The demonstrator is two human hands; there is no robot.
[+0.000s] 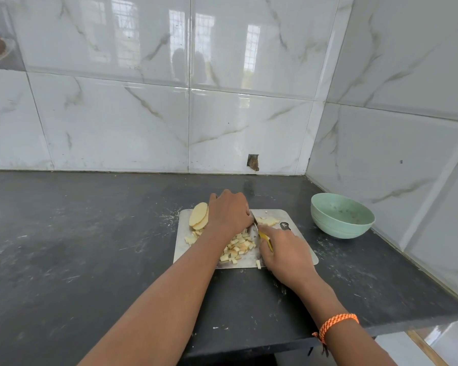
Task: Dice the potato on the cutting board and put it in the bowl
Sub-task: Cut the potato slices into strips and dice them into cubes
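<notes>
Right hand: grips yellow-handled knife. Left hand: curled over potato on steel cutting board, grip hidden. Diced potato and potato slices on board; green bowl nearby. Hazard: blade beside left fingers; a slip risks a cut.

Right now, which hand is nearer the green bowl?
Right. The right hand grips the knife just left of the bowl; the left hand rests farther left across the cutting board.
</notes>
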